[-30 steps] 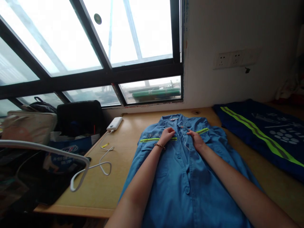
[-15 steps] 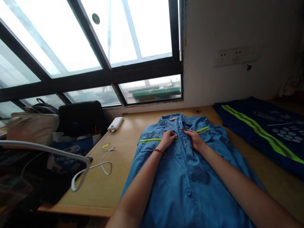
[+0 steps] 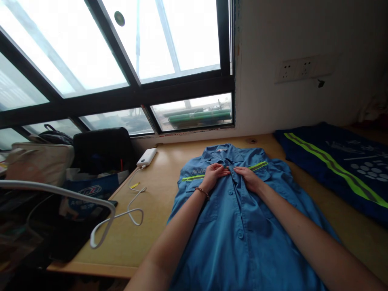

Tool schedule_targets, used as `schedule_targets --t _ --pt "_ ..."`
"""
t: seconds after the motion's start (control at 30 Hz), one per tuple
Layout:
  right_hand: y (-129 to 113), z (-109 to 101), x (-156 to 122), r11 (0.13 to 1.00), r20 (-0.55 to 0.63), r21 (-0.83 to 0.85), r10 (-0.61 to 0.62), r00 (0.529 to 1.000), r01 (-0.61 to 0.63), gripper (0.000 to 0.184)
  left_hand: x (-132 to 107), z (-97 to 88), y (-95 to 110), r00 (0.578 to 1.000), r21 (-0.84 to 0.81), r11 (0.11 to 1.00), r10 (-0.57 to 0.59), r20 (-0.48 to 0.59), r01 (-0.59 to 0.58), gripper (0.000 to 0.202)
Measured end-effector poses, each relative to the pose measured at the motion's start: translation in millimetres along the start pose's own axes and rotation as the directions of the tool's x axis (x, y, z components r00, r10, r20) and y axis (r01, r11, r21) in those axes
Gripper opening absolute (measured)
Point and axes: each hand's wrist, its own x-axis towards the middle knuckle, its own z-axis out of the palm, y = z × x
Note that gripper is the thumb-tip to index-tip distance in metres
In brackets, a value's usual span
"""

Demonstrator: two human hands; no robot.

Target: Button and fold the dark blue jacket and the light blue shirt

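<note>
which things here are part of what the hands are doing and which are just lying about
In use:
- blue shirt
- left hand and right hand, at its front opening

Lying about:
- dark blue garment
- white device
- white cable
- beige bag

blue work shirt [image 3: 224, 226], collar away, partly unbuttoned
</note>
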Motion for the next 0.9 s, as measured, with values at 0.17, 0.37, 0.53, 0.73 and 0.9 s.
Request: schedule_targets --t 0.17,0.37,0.53,0.73,0.9 --pt "1.6 1.0 -0.7 0.999 0.055 0.024 -0.037 0.998 0.036 0.018 -7.9 2.9 3.2 1.0 0.049 0.999 0.016 0.018 -0.017 0.032" --pt "3.7 2.1 1.3 0.998 -0.04 0.004 -0.065 0.997 0.065 0.018 1.4 5.2 -1.9 0.995 0.205 0.978 -0.008 -0.099 0.028 0.03" --pt "3.5 2.3 2.0 0.997 -0.083 -0.001 -0.075 0.994 0.075 0.017 8.0 5.8 -6.2 0.991 0.29 0.956 -0.009 -0.131 0.047 0.024" --pt "2.7 3.9 -0.9 0.999 -0.016 -0.027 -0.046 0.999 0.046 0.017 -2.9 2.7 5.7 0.993 0.136 0.986 -0.091 -0.076 0.101 0.029" --pt "0.6 6.8 -4.9 0.997 0.043 -0.053 -0.047 0.998 0.049 0.018 -9.5 -3.5 13.2 0.993 0.032 0.993 -0.115 -0.009 0.115 0.029"
